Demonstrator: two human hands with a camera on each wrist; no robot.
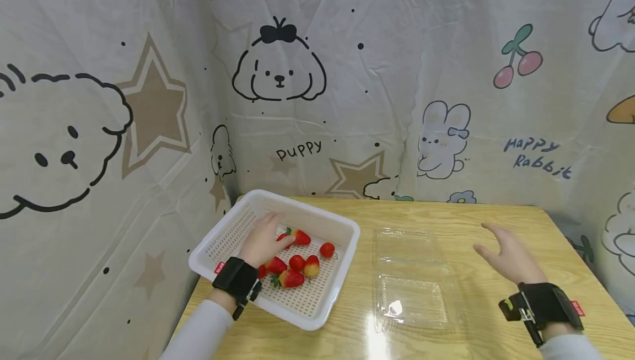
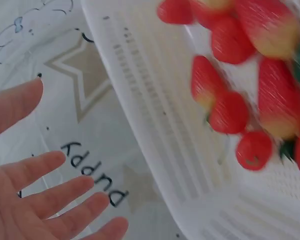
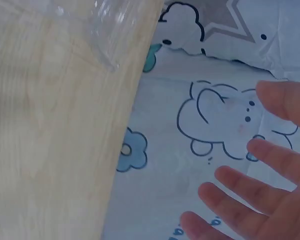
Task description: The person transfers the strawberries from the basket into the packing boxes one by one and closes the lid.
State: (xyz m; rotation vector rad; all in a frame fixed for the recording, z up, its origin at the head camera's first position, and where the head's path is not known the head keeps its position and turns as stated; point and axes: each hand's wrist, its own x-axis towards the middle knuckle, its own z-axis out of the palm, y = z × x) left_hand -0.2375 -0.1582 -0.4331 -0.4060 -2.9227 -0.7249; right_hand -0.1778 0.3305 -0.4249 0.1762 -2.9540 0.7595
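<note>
**Strawberries in basket, left fingers over them**

Wooden table [image 1: 476, 227] against a cartoon-print backdrop [image 1: 307, 84], puppies and rabbits.

White perforated basket [image 1: 317, 316] at the table's left end, under the left hand. Rigid-looking plastic; probably light.

Clear plastic clamshell box [image 1: 412, 277] lying open and flat, between the two hands, touched by neither. Thin, glossy; likely flimsy and easily pushed about.

Left hand [image 1: 261, 244] inside the basket, fingers straight and slightly spread in the wrist view, gripping nothing. Strawberries [image 1: 292, 265] loose on the basket floor: one just off the fingertips, the rest beneath the palm and toward the wrist. Contact with the nearest berry not clear from overhead.

Right hand [image 1: 511, 261] raised over bare table to the right of the clamshell, fingers apart and relaxed, empty.

Handling judgement: berries small, light, soft, easily bruised; skin perhaps a little slick. Best taken singly, a gentle pinch of thumb and two fingertips across the broad shoulder near the green calyx, not at the tapered tip. Light pressure only.
</note>
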